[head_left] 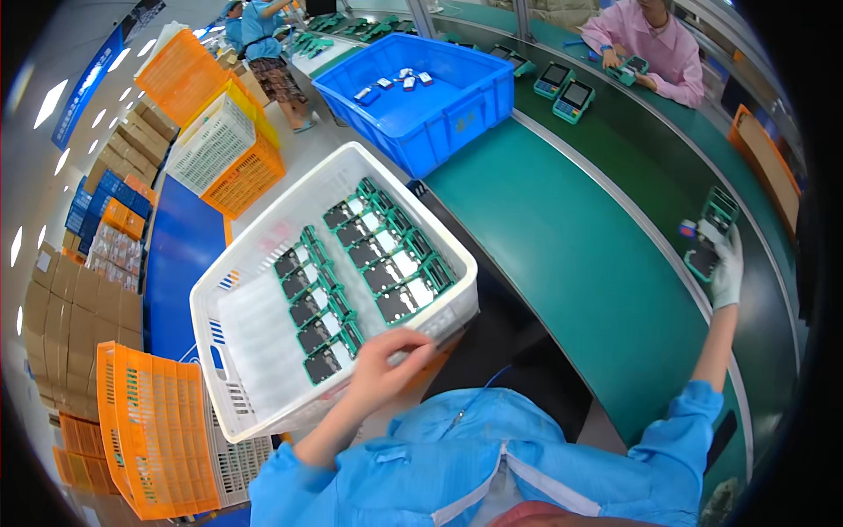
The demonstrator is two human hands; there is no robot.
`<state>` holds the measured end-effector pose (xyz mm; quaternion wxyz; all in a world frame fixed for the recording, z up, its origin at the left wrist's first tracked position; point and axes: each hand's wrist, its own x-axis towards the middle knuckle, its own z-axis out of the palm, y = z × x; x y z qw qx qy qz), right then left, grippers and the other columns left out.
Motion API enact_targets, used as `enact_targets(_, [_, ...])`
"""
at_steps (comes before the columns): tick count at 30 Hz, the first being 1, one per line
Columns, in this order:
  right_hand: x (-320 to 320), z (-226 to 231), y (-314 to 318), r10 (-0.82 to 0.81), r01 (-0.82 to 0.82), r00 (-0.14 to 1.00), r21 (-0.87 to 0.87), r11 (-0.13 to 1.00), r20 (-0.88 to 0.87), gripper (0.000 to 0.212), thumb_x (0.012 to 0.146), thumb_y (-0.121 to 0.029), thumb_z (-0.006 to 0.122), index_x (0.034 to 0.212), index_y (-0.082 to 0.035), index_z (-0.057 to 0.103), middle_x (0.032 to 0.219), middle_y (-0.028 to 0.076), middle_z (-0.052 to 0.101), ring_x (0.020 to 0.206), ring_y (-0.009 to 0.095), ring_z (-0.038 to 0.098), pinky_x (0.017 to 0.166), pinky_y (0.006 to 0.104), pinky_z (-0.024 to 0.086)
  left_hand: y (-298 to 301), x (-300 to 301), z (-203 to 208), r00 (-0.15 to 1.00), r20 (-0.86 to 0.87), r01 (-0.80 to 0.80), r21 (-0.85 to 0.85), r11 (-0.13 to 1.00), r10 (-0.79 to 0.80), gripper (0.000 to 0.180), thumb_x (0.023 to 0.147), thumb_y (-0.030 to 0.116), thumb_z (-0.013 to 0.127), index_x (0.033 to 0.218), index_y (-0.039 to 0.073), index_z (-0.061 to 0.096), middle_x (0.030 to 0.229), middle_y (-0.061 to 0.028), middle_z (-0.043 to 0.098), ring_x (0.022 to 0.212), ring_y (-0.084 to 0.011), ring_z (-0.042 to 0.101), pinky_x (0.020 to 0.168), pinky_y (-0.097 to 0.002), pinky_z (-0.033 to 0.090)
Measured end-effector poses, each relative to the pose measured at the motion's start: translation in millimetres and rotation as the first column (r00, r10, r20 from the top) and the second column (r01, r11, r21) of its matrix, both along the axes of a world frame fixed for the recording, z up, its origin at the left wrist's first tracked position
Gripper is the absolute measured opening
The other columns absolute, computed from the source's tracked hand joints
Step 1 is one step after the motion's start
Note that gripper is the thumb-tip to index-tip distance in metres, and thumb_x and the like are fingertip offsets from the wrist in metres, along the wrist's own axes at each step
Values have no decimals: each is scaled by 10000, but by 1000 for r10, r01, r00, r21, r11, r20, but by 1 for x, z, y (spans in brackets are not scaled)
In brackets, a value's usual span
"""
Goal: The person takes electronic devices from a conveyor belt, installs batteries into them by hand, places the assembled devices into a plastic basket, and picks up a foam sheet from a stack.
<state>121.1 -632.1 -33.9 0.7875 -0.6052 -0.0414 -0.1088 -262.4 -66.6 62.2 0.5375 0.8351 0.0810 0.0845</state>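
Note:
My left hand (pixel 386 367) is bare, its fingers curled in at the near rim of a white plastic basket (pixel 202 303); no item shows in its grip. Inside the basket, rows of green-framed device housings (pixel 386 263) with black and silver inner faces stand on white sheeting. Out to the right, my right hand (pixel 728 274) wears a white glove and grips the side of a green-framed handheld terminal (pixel 722 209) over the conveyor. A small white piece with a blue and red mark (pixel 688 228) sits at the terminal's left side. The gloved fingertips are partly hidden.
Beyond the basket stands a blue bin (pixel 457 123) with several small white pieces inside. Finished-looking terminals (pixel 572 101) lie on the dark green belt. A person in pink (pixel 654 53) handles another one across it. Orange crates (pixel 162 430) are stacked at left.

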Motion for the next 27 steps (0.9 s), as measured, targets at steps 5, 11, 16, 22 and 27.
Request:
enact_targets(5, [-122, 66, 184, 297, -291, 953, 101, 951, -52, 818, 803, 31, 628, 1539, 22, 272, 1531, 204, 395, 1390, 292, 436, 1160, 389, 362, -68, 73, -46, 859, -96, 370, -561, 741, -502, 387, 1024, 265, 595, 1307, 3, 566, 1182, -88, 637, 1088, -150, 609, 939, -311, 506])
enact_targets(11, [-200, 70, 291, 408, -408, 913, 44, 912, 1, 838, 841, -41, 647, 1561, 14, 221, 1584, 194, 310, 1477, 290, 296, 1203, 425, 254, -130, 107, -75, 972, 95, 220, -702, 677, -217, 428, 1036, 288, 563, 1338, -13, 528, 1175, -86, 642, 1059, -154, 609, 916, -306, 477])
enact_targets(16, [-218, 72, 307, 219, 379, 771, -708, 596, 598, 690, 766, -275, 759, 1389, -93, 523, 1534, 267, 325, 1414, 495, 303, 1137, 562, 288, -95, 93, -40, 931, 364, 23, -41, 999, -6, 282, 982, 126, 525, 1231, -1, 565, 817, -182, 596, 712, -351, 594, 634, -422, 454])
enact_targets(22, [-215, 57, 326, 197, 551, 697, -690, 470, 690, 404, 739, -296, 748, 1125, -177, 723, 1426, 236, 446, 1349, 530, 370, 1116, 638, 261, -90, 77, -4, 896, 345, 111, 437, 892, -281, 601, 912, 58, 568, 1492, 49, 410, 837, -161, 569, 712, -378, 582, 637, -466, 459])
enact_targets(27, [-219, 72, 326, 357, 588, 558, -660, 468, 749, 283, 897, -446, 569, 1020, -257, 740, 1212, 87, 651, 1257, 444, 495, 1108, 629, 254, -86, 68, -14, 965, 161, 184, 142, 973, -206, 596, 974, 99, 510, 1528, 28, 303, 1077, -218, 647, 880, -382, 649, 776, -434, 505])
